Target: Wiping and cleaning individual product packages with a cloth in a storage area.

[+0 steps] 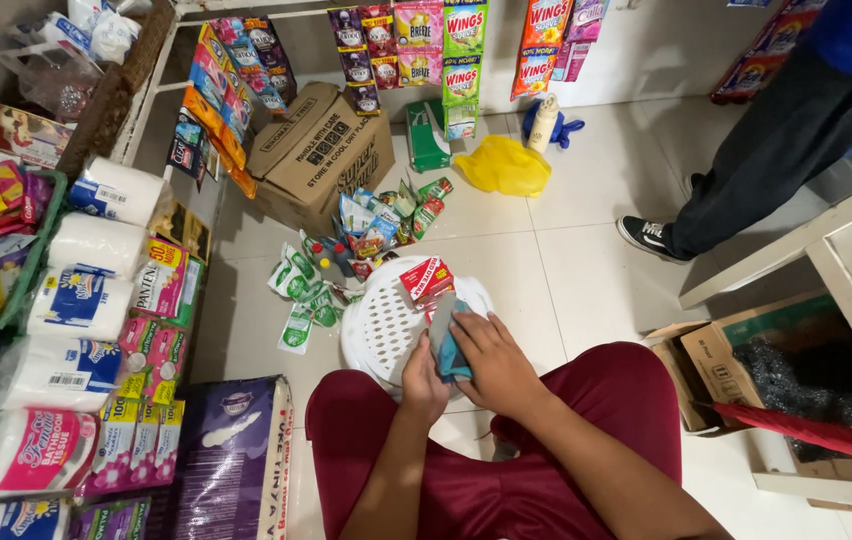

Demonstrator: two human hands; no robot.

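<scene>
My left hand (pixel 424 378) and my right hand (pixel 494 362) meet over my lap, both closed on a small stack of teal and grey sachets (pixel 445 335). Just beyond my hands stands an upturned white perforated plastic basket (pixel 381 325). A red and white packet (pixel 426 280) lies on its top. Several green and multicoloured sachets (pixel 376 235) are scattered on the tiled floor behind the basket. I sit low, with dark red shorts over my knees.
A brown cardboard box (pixel 321 145) and a yellow plastic bag (pixel 502 165) lie farther back. Rolls of tissue (pixel 81 300) and packets fill shelves at left. Sachet strips (pixel 436 40) hang above. Another person's leg and black shoe (pixel 651 237) stand at right, near an open box (pixel 746 365).
</scene>
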